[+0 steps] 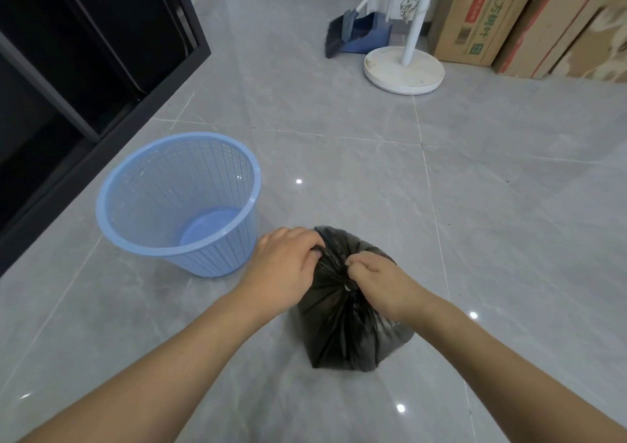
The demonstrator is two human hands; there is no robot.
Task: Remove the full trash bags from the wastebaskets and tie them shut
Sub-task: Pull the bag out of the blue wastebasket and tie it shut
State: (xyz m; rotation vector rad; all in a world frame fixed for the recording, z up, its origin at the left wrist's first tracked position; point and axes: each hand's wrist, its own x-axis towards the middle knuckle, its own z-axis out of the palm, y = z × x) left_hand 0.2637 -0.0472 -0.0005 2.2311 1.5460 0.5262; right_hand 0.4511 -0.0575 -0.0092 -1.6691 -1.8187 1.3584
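On the tiled floor at five o'clock of the bare blue wastebasket, the black trash bag looks soft, thin and light, best held at its gathered neck, where left hand and right hand fingers pinch the plastic.

- One black trash bag, gripped at its gathered neck by my two hands: left hand, right hand.
- One blue mesh wastebasket.
- One broom with one blue dustpan.
- One white pole stand.
- At least two cardboard boxes.
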